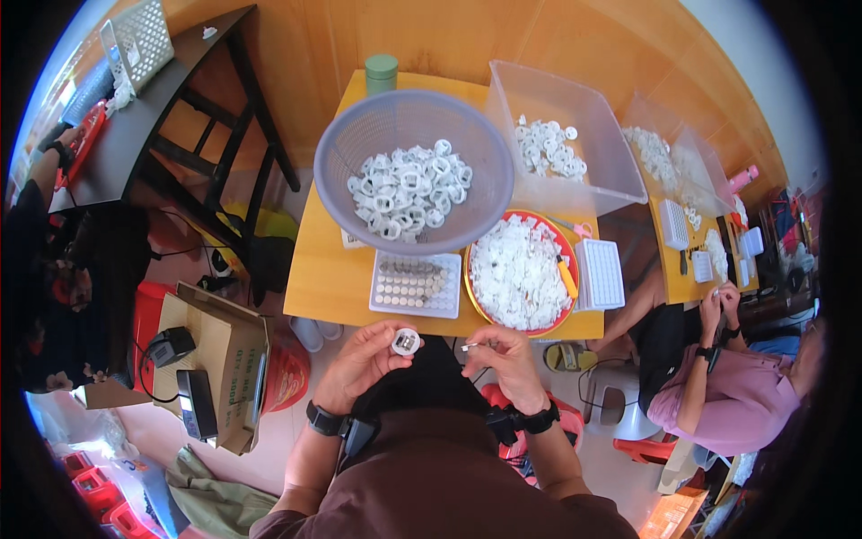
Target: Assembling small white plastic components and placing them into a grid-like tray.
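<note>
A big grey basket full of white rings is sitting on the yellow worktop, with a clear bin, a red plate of white bits and a small white tray of round pieces lying near it. Below the worktop edge, the left hand is holding a little white round cap tight in its fingers, open side facing up. The right hand is pinching a thin metal pin that is pointing sideways at the cap, just beside it, with nothing sitting between them.
</note>
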Motion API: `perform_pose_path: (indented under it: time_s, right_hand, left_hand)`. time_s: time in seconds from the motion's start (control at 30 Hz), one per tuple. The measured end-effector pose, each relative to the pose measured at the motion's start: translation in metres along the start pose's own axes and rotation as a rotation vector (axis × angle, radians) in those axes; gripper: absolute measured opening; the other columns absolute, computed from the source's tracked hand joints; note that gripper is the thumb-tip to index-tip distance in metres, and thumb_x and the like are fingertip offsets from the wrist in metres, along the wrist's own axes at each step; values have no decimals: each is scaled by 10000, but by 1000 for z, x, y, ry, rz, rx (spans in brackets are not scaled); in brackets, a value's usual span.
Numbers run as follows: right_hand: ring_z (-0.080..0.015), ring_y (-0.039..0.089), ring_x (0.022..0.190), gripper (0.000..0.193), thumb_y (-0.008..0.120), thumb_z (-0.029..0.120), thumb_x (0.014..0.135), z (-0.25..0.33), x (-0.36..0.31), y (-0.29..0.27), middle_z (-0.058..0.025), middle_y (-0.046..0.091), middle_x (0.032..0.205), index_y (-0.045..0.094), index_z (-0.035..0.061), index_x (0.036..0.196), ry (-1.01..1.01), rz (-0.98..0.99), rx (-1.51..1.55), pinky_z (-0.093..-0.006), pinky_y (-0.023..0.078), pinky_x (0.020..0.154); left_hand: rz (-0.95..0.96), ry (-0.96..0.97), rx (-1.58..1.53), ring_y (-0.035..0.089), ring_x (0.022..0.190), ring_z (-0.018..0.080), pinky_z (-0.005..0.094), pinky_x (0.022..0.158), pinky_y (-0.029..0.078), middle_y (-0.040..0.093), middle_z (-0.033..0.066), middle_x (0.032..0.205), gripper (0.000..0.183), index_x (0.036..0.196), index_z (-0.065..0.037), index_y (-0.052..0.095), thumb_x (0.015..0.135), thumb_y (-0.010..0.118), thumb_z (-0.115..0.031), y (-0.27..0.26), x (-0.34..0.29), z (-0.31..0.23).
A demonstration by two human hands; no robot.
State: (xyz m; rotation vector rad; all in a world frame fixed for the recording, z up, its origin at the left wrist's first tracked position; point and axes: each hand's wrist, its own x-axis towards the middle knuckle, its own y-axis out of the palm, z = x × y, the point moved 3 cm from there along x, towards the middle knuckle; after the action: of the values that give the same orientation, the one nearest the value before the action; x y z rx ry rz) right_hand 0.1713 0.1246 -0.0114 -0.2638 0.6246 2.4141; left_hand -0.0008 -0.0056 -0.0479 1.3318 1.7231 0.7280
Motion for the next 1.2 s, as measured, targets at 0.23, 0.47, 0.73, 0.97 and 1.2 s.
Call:
perform_pose_path:
  time_s: [0.23,0.47,0.73,0.97,1.2]
  right_hand:
    - [-202,653,785,106,545,5,851,25,22,23,-93,611,844,560,-22,952,-119,-4,213,-293,542,714]
    - [-203,646,747,104,553,-49,809,40,39,49,-95,570,895,551,-34,911,-223,-73,25,-314,550,674]
    - [-177,642,812,160,563,-56,827,41,51,42,-104,555,944,546,-58,985,-260,26,-193,-250,544,669]
    - [-160,638,802,135,579,-43,821,44,47,45,-72,560,922,599,-44,955,-129,-31,-97,-224,527,625]
    - [-125,572,703,163,596,-63,779,50,44,52,-65,553,886,628,5,924,-444,92,-595,-233,465,576]
  left_hand:
    - [13,47,-4,630,813,152,259,735,554,602,107,983,324,1114,45,530,915,513,-210,8,15,-27]
    - [-5,73,49,622,828,133,253,746,548,602,86,985,295,1117,31,539,922,499,-186,15,17,-36]
    - [-32,81,66,604,831,105,232,743,525,604,63,964,287,1109,13,553,927,496,-202,24,20,-31]
    - [-43,64,82,600,825,104,230,740,520,606,55,957,269,1096,-7,567,923,505,-202,24,23,-25]
    - [-81,73,90,609,834,123,242,730,529,612,73,966,274,1097,-2,563,916,513,-202,26,25,-18]
